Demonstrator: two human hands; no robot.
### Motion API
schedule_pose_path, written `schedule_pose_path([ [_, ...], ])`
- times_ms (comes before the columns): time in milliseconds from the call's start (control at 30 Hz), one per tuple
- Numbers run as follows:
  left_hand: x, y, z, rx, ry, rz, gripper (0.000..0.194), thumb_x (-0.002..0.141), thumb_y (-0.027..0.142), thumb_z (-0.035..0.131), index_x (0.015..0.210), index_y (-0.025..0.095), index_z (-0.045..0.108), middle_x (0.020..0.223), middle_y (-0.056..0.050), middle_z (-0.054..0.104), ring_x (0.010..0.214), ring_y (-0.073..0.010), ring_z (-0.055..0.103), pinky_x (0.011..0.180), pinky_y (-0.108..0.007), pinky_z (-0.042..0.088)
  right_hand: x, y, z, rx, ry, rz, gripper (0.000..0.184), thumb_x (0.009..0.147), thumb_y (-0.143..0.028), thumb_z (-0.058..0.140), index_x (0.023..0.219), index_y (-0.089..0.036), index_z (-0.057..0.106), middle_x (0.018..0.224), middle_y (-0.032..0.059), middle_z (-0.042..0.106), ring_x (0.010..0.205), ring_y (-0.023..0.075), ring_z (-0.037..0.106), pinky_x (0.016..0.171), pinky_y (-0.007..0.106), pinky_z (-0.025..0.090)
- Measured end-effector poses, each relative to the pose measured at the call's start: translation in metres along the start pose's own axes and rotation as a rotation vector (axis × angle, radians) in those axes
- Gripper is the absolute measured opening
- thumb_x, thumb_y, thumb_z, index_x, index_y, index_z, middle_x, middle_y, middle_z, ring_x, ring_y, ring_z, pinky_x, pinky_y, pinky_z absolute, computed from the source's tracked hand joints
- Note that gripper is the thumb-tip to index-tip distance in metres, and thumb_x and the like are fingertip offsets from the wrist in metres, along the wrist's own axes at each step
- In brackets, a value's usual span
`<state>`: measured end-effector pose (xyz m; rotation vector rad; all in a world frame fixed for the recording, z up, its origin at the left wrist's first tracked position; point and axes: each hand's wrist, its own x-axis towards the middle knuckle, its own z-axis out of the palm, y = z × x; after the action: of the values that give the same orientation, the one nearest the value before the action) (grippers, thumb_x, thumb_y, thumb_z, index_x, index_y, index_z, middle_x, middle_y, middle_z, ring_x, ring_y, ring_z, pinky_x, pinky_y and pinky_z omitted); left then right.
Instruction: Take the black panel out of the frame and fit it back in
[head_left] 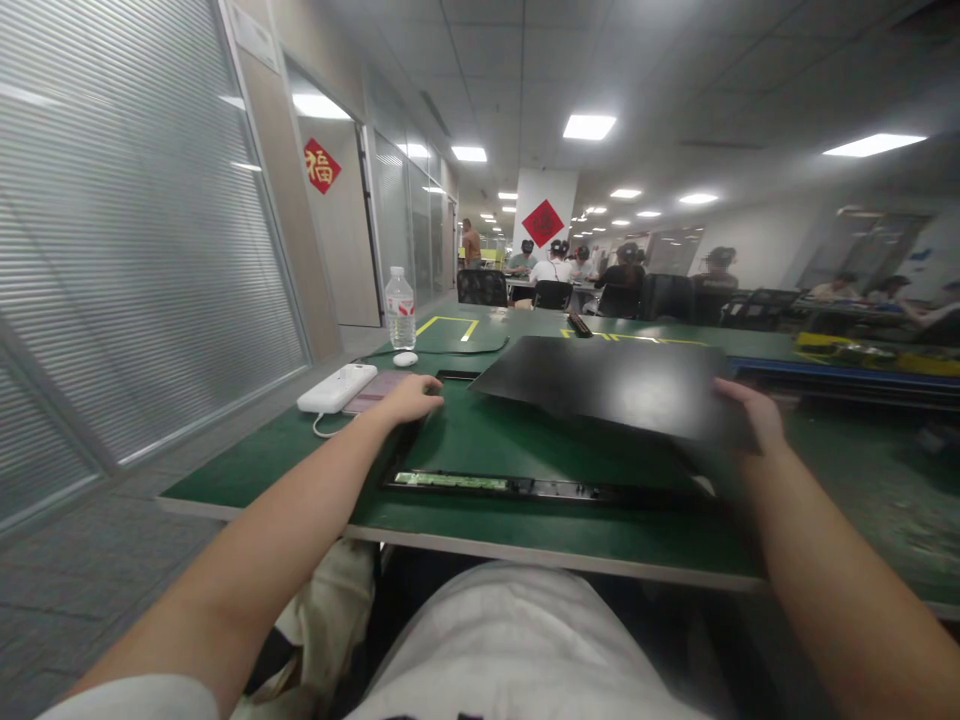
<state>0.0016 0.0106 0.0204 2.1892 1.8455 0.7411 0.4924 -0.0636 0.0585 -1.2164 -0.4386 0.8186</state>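
A thin black rectangular panel (pixel 600 385) is held up at a slant over the table, its left end raised and unsupported by my left hand. My right hand (pixel 759 418) grips its right edge, fingers on top; the rest of that hand is blurred. Below lies a black rectangular frame (pixel 555 489), with a green strip (pixel 450 481) along its near side; the panel hides much of its right and far sides. My left hand (pixel 412 398) rests at the frame's left side, fingers loosely bent and apart from the thumb.
On the green table (pixel 247 455) stand a water bottle (pixel 400 312), a small white oval object (pixel 405 359) and a white power strip (pixel 337 387) with a cable. A dark block (pixel 579 325) lies at the far side. Blue-edged dark panels (pixel 840 375) lie right. People sit beyond.
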Motion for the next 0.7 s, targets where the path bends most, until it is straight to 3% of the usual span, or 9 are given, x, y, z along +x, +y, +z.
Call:
schedule_pose_path([
  [167,-0.002,0.001,0.004,0.139,-0.058,0.089,0.048,0.074,0.035,0.064,0.116,0.015,0.074,0.118,-0.015,0.069,0.115,-0.0302,0.062,0.103,-0.034,0.046,-0.01,-0.004,0.009,0.241,0.276,-0.076,0.011,0.07,-0.002,0.063,0.071,-0.013,0.064,0.066,0.0017,0.061,0.058,0.0143,0.059,0.061,0.031,0.06],
  [433,-0.004,-0.002,0.01,0.13,-0.074,0.091,0.049,0.074,0.034,0.063,0.119,0.018,0.071,0.127,-0.014,0.062,0.123,-0.0297,0.057,0.109,-0.036,0.042,0.019,0.008,0.002,0.503,0.368,-0.315,0.016,0.063,0.003,0.055,0.068,-0.012,0.059,0.076,0.004,0.064,0.072,0.0155,0.065,0.065,0.027,0.059],
  [633,-0.002,-0.001,0.023,0.068,-0.041,0.052,0.042,0.076,0.035,0.06,0.112,0.019,0.073,0.135,-0.014,0.059,0.131,-0.031,0.052,0.114,-0.037,0.035,0.024,0.006,-0.008,0.478,0.519,-0.241,0.019,0.066,-0.001,0.055,0.075,-0.017,0.054,0.085,0.0024,0.064,0.076,0.0156,0.065,0.061,0.027,0.058],
  [700,0.001,-0.001,0.024,0.024,-0.047,0.063,0.041,0.076,0.034,0.059,0.111,0.019,0.073,0.136,-0.013,0.06,0.132,-0.0293,0.052,0.115,-0.036,0.034,0.025,0.007,-0.012,0.411,0.476,-0.173,0.021,0.069,-0.002,0.052,0.081,-0.02,0.051,0.099,0.0022,0.064,0.08,0.0139,0.065,0.06,0.024,0.057],
])
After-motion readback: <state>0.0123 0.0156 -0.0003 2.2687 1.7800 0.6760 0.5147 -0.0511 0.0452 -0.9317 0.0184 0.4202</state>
